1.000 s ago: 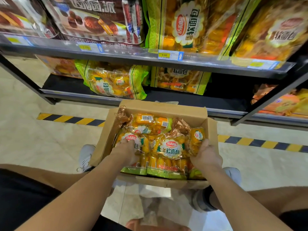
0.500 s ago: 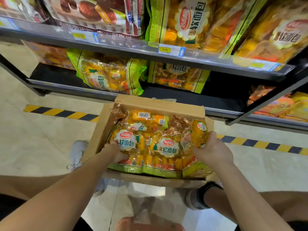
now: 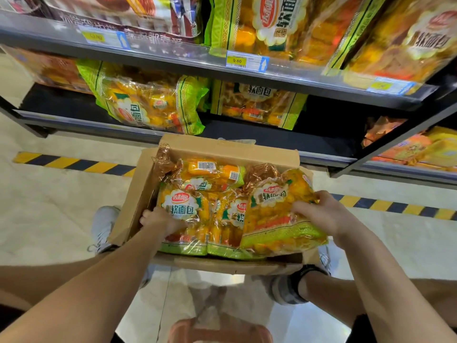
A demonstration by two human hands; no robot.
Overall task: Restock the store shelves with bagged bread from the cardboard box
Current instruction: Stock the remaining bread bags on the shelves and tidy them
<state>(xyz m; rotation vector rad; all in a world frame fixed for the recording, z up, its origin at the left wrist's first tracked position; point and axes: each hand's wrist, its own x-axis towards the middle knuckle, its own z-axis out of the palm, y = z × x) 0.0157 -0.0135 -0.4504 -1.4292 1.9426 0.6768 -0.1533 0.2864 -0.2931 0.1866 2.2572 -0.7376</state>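
Gripping the right bread bag (image 3: 272, 219) at its side, my right hand (image 3: 321, 214) holds it tilted over the cardboard box (image 3: 222, 147); my left hand (image 3: 160, 221) curls round the left bag (image 3: 180, 204) inside (light, soft, slippery film I think, so better to hold edges, not squeeze).

Your left hand (image 3: 163, 220) sinks its fingertips between the wall of the brown cardboard box (image 3: 138, 194) and the yellow-and-green plastic bread bag (image 3: 181, 206) beside it, so you cannot tell how they curl. Your right hand (image 3: 321, 214) grips the tilted yellow bread bag (image 3: 272, 214) and covers its right edge. The packed bags hide the box floor. The large yellow top-shelf bags (image 3: 272, 23) are cut by the upper edge. The left yellow price label (image 3: 97, 37) and the far-right price label (image 3: 385, 86) are too blurred to read. The reddish-brown object (image 3: 217, 330) at the bottom edge is cropped and unidentifiable.
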